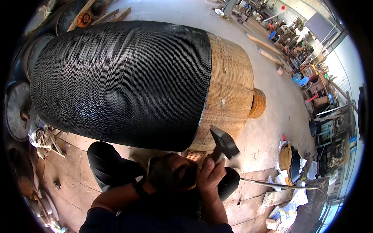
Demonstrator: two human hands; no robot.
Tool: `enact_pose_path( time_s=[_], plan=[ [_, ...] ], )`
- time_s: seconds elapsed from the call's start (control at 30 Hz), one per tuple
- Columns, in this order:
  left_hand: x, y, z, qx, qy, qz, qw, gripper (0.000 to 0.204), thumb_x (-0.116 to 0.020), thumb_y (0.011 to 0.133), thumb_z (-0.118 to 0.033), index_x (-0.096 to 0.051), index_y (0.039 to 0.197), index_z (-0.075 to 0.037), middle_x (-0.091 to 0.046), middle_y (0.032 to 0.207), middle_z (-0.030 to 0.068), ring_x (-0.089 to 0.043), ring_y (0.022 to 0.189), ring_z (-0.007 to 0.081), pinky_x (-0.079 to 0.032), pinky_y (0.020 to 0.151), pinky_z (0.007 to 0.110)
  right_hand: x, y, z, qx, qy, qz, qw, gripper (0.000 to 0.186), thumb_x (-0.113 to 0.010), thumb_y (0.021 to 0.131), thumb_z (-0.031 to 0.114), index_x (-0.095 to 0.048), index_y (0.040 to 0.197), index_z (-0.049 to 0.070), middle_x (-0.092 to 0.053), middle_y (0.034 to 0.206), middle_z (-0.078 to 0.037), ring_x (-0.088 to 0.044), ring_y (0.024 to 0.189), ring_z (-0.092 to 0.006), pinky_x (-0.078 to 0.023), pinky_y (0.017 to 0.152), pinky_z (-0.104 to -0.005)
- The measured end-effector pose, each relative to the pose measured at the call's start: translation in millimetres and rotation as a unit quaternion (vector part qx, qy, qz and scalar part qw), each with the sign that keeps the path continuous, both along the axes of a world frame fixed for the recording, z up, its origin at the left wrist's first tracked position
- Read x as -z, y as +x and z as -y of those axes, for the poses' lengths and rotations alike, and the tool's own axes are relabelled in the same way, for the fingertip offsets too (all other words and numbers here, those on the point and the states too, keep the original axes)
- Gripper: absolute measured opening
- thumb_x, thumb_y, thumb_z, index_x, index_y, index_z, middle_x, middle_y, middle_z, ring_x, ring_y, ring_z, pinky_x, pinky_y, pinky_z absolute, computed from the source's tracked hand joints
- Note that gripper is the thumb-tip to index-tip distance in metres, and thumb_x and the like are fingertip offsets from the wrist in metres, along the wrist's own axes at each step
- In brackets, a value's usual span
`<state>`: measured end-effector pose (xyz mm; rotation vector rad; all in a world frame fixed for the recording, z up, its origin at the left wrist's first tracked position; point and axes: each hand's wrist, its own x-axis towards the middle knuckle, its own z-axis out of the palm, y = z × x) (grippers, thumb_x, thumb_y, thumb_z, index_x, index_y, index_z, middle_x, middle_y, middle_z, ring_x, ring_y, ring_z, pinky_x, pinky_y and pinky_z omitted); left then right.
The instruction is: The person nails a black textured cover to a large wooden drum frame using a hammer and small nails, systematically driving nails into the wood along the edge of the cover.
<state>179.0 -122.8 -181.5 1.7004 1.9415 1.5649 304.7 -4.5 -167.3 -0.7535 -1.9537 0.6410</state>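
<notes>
A big barrel-shaped roller lies in front of me, mostly wrapped in a black, finely ridged covering [120, 81]. Its right end is a bare wood-coloured section [227, 85]. My right hand [211, 173] is closed round the handle of a hammer, whose dark metal head [225, 143] is raised beside the lower edge of the bare section. Below the roller, near the covering's right edge, is my left hand [171, 171], with a dark band at its wrist. Deep shadow hides its fingers and whatever they may hold.
A ringed orange-brown shaft end [258, 104] sticks out at the roller's right. Large dark round drums [21, 110] line the left side. A thin bent metal rod [279, 186] runs across the lower right. Tools and machinery [322, 89] crowd the right wall.
</notes>
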Motion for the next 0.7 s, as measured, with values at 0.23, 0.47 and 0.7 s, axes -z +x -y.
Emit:
enact_pose_path(
  time_s=[0.23,0.47,0.7],
  plan=[
    [-17,-12,-8,-0.025,0.017,-0.013,0.999,0.019,-0.057,0.092,0.004,-0.056,0.109,-0.003,-0.067,0.107,0.0179,-0.068,0.090,0.0288,-0.055,0.074,0.037,14,-7,-11,0.014,-0.086,0.087,0.992,0.021,-0.059,0.100,0.018,-0.054,0.108,-0.001,-0.063,0.076,-0.024,-0.062,0.066,-0.0474,-0.049,0.058,-0.0485],
    [-58,-91,-35,-0.123,0.200,-0.284,0.930,0.028,-0.058,0.091,0.002,-0.052,0.118,-0.003,-0.063,0.110,0.0211,-0.060,0.074,0.0242,-0.051,0.072,0.038,-1,5,-6,-0.011,-0.049,0.027,0.998,0.030,-0.064,0.094,0.002,-0.053,0.121,-0.003,-0.062,0.095,-0.025,-0.063,0.082,-0.0446,-0.053,0.072,-0.0444],
    [-70,-125,-59,-0.217,0.159,-0.428,0.863,0.060,-0.065,0.076,0.008,-0.061,0.133,-0.008,-0.062,0.111,0.0081,-0.062,0.090,0.0250,-0.052,0.076,0.041,21,15,-5,0.048,-0.021,0.031,0.998,0.032,-0.064,0.093,0.001,-0.052,0.121,-0.006,-0.061,0.097,-0.026,-0.063,0.085,-0.0454,-0.052,0.073,-0.0455]
  ],
)
